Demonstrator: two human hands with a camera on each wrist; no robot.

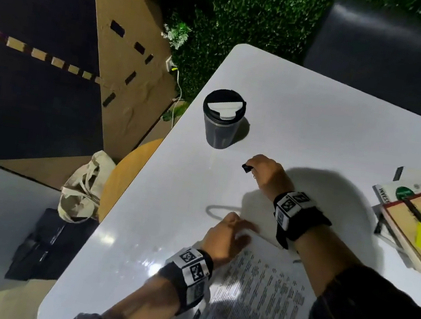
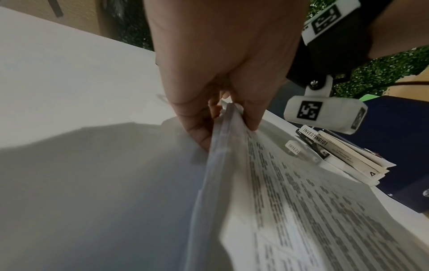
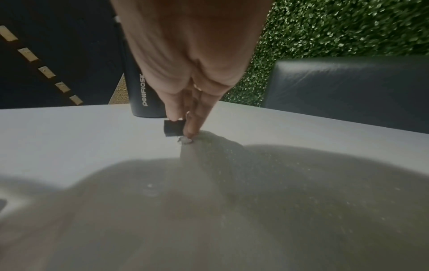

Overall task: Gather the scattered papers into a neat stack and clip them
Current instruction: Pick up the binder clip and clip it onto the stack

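The papers [image 1: 253, 293] lie gathered in the lower centre of the head view on the white table [image 1: 317, 114], and the left hand [image 1: 222, 241] pinches their far corner, thumb on top and fingers beneath, as the left wrist view shows. Above and right of it, near the middle of the frame, the right hand [image 1: 266, 173] closes its fingertips on a small black binder clip [image 1: 246, 167] that stands on the table just below the dark tumbler [image 1: 221, 119]; in the right wrist view the thumb and a finger press the clip's two sides. The step in hand looks like fetching the clip. To do it well, the right hand should get a firm hold on the wire handles so the clip can be squeezed wide, while the left keeps the corner tight and the edges flush. Then the clip should slide fully over that corner, not just catch the top sheets. Readable writing: the tumbler's side carries white letters resembling "pollFlosk", uncertain; a book spine [image 2: 315, 138] in the pile at mid right of the left wrist view reads "INVESTING 101". The papers' print is too blurred to read.
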